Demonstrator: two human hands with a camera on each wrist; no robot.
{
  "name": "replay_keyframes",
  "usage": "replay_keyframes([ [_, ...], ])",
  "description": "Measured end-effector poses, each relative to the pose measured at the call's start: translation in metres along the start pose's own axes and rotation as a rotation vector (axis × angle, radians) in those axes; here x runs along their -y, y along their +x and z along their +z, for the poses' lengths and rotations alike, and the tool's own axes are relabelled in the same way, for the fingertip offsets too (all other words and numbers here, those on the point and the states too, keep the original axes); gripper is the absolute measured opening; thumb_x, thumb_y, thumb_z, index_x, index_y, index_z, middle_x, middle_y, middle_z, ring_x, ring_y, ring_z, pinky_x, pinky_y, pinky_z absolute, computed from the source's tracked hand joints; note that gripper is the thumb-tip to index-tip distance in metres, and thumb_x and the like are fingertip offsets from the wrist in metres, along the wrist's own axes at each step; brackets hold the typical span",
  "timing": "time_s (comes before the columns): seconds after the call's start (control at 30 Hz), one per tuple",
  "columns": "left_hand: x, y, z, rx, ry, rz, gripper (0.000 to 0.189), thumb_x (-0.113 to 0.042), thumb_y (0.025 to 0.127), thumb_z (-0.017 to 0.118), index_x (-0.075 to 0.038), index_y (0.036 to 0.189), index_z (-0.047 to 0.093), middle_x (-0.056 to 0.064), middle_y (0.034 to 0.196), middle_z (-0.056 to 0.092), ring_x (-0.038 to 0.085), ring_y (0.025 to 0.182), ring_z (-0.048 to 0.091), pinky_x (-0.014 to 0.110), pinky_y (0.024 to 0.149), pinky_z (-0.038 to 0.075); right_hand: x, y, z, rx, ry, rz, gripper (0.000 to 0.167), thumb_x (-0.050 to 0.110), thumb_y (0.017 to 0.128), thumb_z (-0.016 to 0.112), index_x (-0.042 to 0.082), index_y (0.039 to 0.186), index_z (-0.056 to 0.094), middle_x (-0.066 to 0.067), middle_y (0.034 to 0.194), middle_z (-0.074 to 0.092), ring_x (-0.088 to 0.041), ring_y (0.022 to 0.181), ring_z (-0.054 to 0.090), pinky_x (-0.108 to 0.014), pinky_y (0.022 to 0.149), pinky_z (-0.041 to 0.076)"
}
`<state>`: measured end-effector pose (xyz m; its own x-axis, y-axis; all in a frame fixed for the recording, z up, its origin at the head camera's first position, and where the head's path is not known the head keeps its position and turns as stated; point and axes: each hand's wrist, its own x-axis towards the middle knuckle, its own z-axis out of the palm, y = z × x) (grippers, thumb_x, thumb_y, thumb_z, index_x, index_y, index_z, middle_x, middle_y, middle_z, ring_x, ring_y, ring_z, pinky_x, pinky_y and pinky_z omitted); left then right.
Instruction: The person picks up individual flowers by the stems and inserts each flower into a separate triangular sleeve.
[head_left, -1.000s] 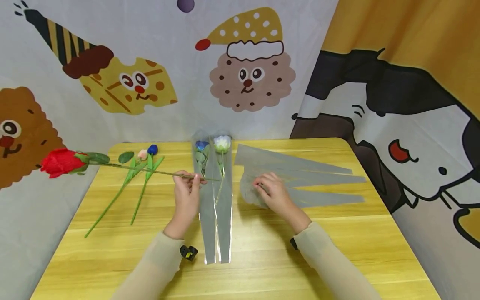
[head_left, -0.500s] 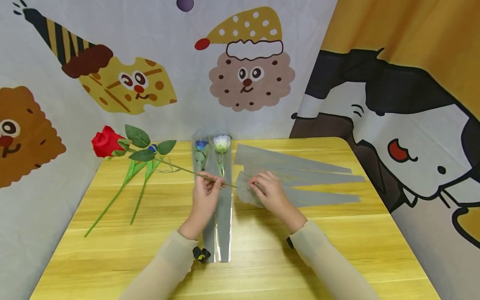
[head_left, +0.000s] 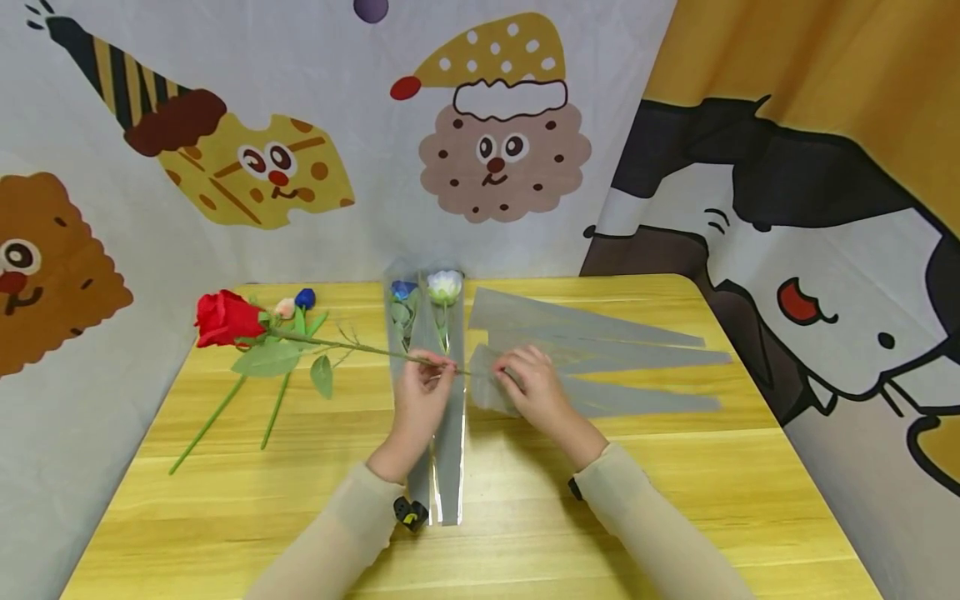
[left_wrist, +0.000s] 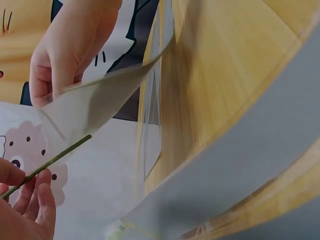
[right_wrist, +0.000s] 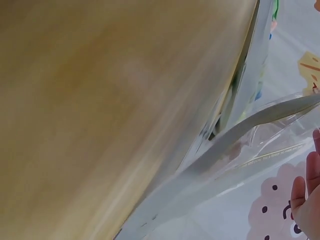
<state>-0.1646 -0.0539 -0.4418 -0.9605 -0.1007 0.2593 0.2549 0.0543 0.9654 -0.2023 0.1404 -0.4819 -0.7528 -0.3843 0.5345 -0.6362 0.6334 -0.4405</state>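
Observation:
My left hand (head_left: 422, 398) pinches the thin green stem (left_wrist: 60, 155) of a red artificial rose (head_left: 228, 318) near its lower end. The bloom points left, with green leaves (head_left: 266, 358) hanging along the stem. My right hand (head_left: 542, 398) holds the wide end of a grey translucent flower sleeve (left_wrist: 102, 102) between thumb and fingers. In the left wrist view the stem's cut end lies close to this sleeve's mouth; whether it is inside cannot be told. Below the left hand lie two sleeved flowers, one blue (head_left: 403, 290) and one white (head_left: 445, 287).
More flat grey sleeves (head_left: 585, 318) lie at the back right of the wooden table (head_left: 540, 533), narrow ends to the right. A blue tulip (head_left: 304, 298) and a pink tulip (head_left: 285, 308) lie at the left, partly behind the rose. A printed cloth (head_left: 315, 250) hangs behind.
My left hand has moved right with the rose, bringing the stem's end up to the sleeve. The rose has turned and its leaves hang lower. My right hand has shifted slightly left with the sleeve.

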Motion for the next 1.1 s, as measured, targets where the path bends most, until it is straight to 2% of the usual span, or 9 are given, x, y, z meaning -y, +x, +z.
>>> replay_keyframes([
  [0.1,0.0018,0.0008,-0.0002,-0.035,-0.044,-0.001,0.02,0.012,0.085,0.059,0.016,0.098,0.044,0.03,0.095,0.063,0.042,0.085,0.063,0.018,0.07,0.055,-0.001,-0.0006,-0.0002,0.003,-0.004,0.024,0.004,0.016,0.089,0.065,0.014,0.091,0.068,0.003,0.094,0.067,-0.018,0.094,0.055,-0.039,0.086,0.044],
  [0.3,0.0011,0.0007,-0.0008,-0.075,-0.083,0.031,0.021,0.012,0.085,0.059,0.016,0.098,0.043,0.029,0.093,0.063,0.038,0.082,0.064,0.022,0.069,0.055,-0.0009,-0.0005,-0.0007,-0.001,-0.012,0.028,0.004,0.015,0.089,0.065,0.013,0.091,0.068,0.002,0.094,0.068,-0.018,0.093,0.055,-0.039,0.086,0.043],
  [0.5,-0.0039,0.0021,-0.0038,-0.16,-0.125,0.078,0.02,0.013,0.084,0.058,0.018,0.095,0.042,0.032,0.091,0.06,0.023,0.08,0.063,0.016,0.068,0.052,-0.0043,-0.0013,0.0006,-0.033,-0.013,0.017,0.005,0.012,0.088,0.066,0.013,0.092,0.068,0.002,0.094,0.068,-0.018,0.095,0.056,-0.04,0.089,0.043],
  [0.6,-0.0049,0.0034,-0.005,-0.169,-0.142,0.079,0.02,0.014,0.084,0.057,0.018,0.095,0.041,0.033,0.09,0.059,0.02,0.079,0.061,0.015,0.068,0.051,-0.0062,-0.0022,0.0008,-0.042,-0.011,0.023,0.005,0.01,0.087,0.066,0.012,0.092,0.068,0.001,0.094,0.068,-0.019,0.096,0.057,-0.042,0.093,0.042],
  [0.73,-0.0035,0.0037,-0.0036,-0.125,-0.111,0.051,0.021,0.015,0.083,0.057,0.018,0.097,0.041,0.032,0.091,0.06,0.027,0.079,0.061,0.016,0.066,0.051,-0.0042,-0.0017,-0.0007,-0.037,-0.004,0.023,0.006,0.01,0.087,0.067,0.012,0.093,0.068,0.002,0.095,0.068,-0.019,0.095,0.057,-0.043,0.096,0.041],
  [0.93,0.0012,0.0032,0.0005,0.009,-0.028,0.006,0.038,0.017,0.083,0.057,0.016,0.107,0.027,0.033,0.095,0.056,0.048,0.082,0.06,0.016,0.065,0.052,0.0015,0.001,-0.002,-0.03,0.002,0.009,0.007,0.011,0.087,0.067,0.012,0.093,0.069,0.002,0.094,0.069,-0.018,0.093,0.056,-0.041,0.092,0.043],
  [1.0,0.0011,0.0029,0.0012,0.044,-0.004,-0.008,0.041,0.016,0.083,0.058,0.016,0.108,0.025,0.033,0.095,0.057,0.049,0.084,0.061,0.018,0.067,0.054,0.0022,0.0014,-0.0017,-0.032,0.002,0.004,0.006,0.011,0.087,0.067,0.012,0.092,0.069,0.002,0.093,0.068,-0.018,0.093,0.056,-0.04,0.089,0.043],
  [1.1,-0.0007,0.0019,0.0025,0.089,0.05,-0.01,0.037,0.013,0.085,0.058,0.017,0.109,0.03,0.032,0.096,0.062,0.046,0.087,0.064,0.03,0.074,0.057,0.0022,0.0011,-0.0012,-0.03,-0.001,0.003,0.005,0.012,0.088,0.067,0.013,0.092,0.069,0.002,0.093,0.068,-0.018,0.093,0.056,-0.041,0.091,0.043],
])
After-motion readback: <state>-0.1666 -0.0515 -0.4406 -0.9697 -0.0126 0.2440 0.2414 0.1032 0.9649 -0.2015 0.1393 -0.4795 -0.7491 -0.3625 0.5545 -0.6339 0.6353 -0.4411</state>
